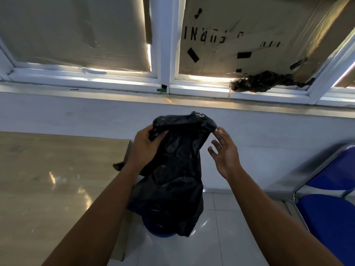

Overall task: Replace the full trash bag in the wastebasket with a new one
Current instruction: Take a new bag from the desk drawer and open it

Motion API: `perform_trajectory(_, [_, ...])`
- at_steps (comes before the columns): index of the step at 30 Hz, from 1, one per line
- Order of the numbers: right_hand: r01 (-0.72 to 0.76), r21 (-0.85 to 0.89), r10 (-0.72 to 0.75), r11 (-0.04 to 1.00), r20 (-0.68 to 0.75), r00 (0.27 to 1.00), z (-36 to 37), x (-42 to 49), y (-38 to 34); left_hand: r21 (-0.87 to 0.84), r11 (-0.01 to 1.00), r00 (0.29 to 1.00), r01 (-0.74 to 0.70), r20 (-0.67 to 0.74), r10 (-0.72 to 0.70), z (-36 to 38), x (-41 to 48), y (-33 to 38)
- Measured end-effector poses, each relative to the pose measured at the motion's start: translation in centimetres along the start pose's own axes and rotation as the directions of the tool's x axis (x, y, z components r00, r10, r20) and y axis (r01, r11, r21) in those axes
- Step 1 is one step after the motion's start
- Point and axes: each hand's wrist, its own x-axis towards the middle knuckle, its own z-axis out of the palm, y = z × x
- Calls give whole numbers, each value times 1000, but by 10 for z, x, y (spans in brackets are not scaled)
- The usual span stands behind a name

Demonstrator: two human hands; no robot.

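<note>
We should tease open the mouth of the limp black plastic trash bag [176, 169], hanging over the round blue wastebasket [161, 234] on the floor [230, 237] off the wooden surface's [48, 169] right edge, before lowering it. Our left hand [146, 144] pinches its top; our right hand [225, 152] is open, fingertips brushing the plastic.

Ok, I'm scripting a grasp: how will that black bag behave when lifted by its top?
Probably floppy: the black bag hangs in limp, crumpled folds below the left hand gripping it. Likely light, since it sags flat without bulging. Its glossy film may slip in a loose grip.
</note>
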Motion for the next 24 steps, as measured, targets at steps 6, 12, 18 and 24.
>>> perform_trajectory(6, [87, -736, 245, 671, 332, 911, -18, -3, 41, -301, 939, 985, 166, 9, -172, -7, 6, 45])
perform_trajectory(12, [199, -869, 146, 453, 292, 945, 7, 2, 63, -213, 965, 986, 155, -29, -165, -14, 14, 47])
perform_trajectory(18, [-67, -550, 122, 833, 64, 991, 38, 7, 25, 119, 968, 948, -219, 262, 182, -6, -16, -3])
perform_trajectory(24, [-157, -318, 256, 935, 299, 919, 74, -6, -5, 156, 987, 945, 49, 314, -96, 35, -40, -27])
